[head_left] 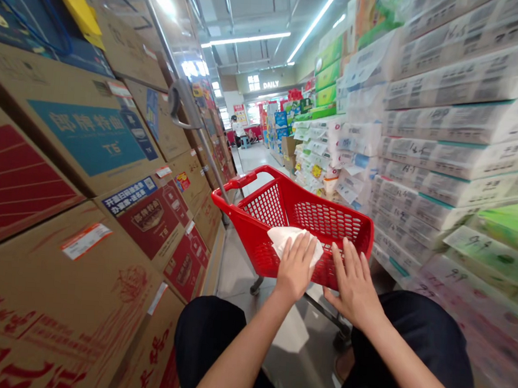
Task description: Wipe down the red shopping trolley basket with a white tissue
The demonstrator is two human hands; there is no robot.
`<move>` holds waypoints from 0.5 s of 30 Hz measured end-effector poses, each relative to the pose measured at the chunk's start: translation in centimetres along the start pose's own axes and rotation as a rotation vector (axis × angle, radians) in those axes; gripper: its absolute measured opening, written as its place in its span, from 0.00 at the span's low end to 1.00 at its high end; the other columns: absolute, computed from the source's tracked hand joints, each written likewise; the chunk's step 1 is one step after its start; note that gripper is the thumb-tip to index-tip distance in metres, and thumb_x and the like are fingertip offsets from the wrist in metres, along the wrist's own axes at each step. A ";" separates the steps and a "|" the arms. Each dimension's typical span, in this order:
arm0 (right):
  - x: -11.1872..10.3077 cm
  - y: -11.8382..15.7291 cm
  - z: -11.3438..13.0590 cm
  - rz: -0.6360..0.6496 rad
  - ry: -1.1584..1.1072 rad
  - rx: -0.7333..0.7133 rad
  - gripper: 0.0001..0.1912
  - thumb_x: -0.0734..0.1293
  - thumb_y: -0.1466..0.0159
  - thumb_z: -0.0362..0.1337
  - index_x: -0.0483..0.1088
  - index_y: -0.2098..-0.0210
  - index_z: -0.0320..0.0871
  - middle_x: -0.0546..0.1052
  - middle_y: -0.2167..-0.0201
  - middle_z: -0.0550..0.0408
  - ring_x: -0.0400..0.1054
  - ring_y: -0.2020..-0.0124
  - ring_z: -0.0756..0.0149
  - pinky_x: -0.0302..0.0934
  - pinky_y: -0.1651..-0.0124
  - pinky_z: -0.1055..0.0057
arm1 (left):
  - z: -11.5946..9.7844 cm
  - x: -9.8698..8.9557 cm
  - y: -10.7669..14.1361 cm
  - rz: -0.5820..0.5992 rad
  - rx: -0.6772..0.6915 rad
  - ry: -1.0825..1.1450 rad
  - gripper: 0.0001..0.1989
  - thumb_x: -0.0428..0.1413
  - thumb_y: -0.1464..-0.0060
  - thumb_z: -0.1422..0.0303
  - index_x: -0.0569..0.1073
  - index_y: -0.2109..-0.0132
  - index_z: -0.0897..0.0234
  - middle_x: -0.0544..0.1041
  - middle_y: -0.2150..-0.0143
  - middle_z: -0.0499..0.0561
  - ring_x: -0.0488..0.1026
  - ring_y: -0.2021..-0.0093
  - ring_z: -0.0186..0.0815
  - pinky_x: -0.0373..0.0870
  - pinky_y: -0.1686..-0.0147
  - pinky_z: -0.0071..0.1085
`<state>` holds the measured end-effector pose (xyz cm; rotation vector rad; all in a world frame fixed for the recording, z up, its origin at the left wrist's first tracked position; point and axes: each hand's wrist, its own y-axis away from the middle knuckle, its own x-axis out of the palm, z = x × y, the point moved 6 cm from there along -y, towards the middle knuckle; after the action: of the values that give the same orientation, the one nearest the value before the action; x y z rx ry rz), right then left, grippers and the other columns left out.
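Observation:
A red plastic shopping cart (256, 235) stands right in front of me, its basket walls pierced with rows of small holes. My left hand (296, 264) presses a white cloth (278, 238) against the near rim and side of the basket, fingers stretched over it. Part of the cloth is hidden under the palm. Beside it, my right hand (353, 280) rests at the near right of the basket with fingers spread and nothing in them. The cart's handle (242, 182) points away to the left.
Stacked cardboard cartons (160, 211) line the left side, close by a metal pole (185, 103). Piles of packaged tissue (444, 136) rise on the right. The tiled aisle (257, 157) runs ahead to a person (237, 127) far off. My bent knees (209, 326) flank the cart.

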<state>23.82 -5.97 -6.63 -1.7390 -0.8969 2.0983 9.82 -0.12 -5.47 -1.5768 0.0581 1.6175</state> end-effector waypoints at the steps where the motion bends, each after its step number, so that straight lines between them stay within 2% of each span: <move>1: 0.0 0.0 -0.2 0.013 -0.005 -0.014 0.57 0.70 0.38 0.46 0.32 0.23 0.38 0.30 0.23 0.38 0.36 0.24 0.38 0.42 0.27 0.40 | 0.0 -0.1 0.0 0.003 0.016 0.004 0.34 0.50 0.31 0.62 0.49 0.24 0.63 0.47 0.22 0.54 0.44 0.22 0.41 0.48 0.25 0.48; 4: -0.2 0.1 -1.1 0.038 -0.015 -0.054 0.53 0.68 0.37 0.41 0.33 0.23 0.39 0.30 0.23 0.41 0.35 0.23 0.43 0.47 0.27 0.45 | 0.5 -0.2 -0.1 0.014 0.081 0.022 0.35 0.50 0.32 0.62 0.48 0.24 0.62 0.47 0.22 0.52 0.44 0.23 0.40 0.47 0.25 0.45; 7: -0.5 0.2 -1.7 0.036 -0.020 -0.049 0.53 0.67 0.37 0.40 0.32 0.23 0.40 0.30 0.22 0.42 0.36 0.23 0.42 0.50 0.29 0.45 | 1.9 -0.2 -0.2 0.007 0.115 0.032 0.35 0.50 0.32 0.63 0.49 0.24 0.61 0.49 0.22 0.52 0.46 0.23 0.40 0.47 0.25 0.45; 11: -0.5 0.0 -1.5 0.026 -0.013 -0.034 0.53 0.67 0.37 0.41 0.31 0.23 0.42 0.31 0.22 0.43 0.36 0.23 0.41 0.52 0.30 0.43 | 4.0 0.1 -0.7 -0.021 0.000 0.024 0.33 0.50 0.33 0.65 0.52 0.25 0.62 0.52 0.23 0.55 0.48 0.23 0.42 0.48 0.25 0.47; 13: -0.4 0.0 -1.3 0.022 -0.009 -0.033 0.53 0.67 0.37 0.41 0.32 0.23 0.42 0.31 0.22 0.43 0.36 0.23 0.41 0.50 0.29 0.43 | 3.8 0.3 -0.8 -0.025 -0.069 0.020 0.32 0.49 0.33 0.66 0.53 0.25 0.63 0.53 0.23 0.56 0.48 0.23 0.43 0.49 0.26 0.49; 15: -0.3 0.0 -1.2 0.013 -0.004 -0.029 0.53 0.67 0.37 0.42 0.32 0.23 0.41 0.31 0.22 0.43 0.36 0.23 0.42 0.47 0.28 0.43 | 2.4 0.3 -0.8 -0.027 -0.083 0.022 0.32 0.49 0.32 0.65 0.52 0.25 0.64 0.52 0.23 0.56 0.47 0.23 0.43 0.49 0.26 0.50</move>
<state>25.05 -5.81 -6.46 -1.7608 -0.9233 2.1077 8.43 1.85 -4.81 -1.6518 -0.0187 1.6003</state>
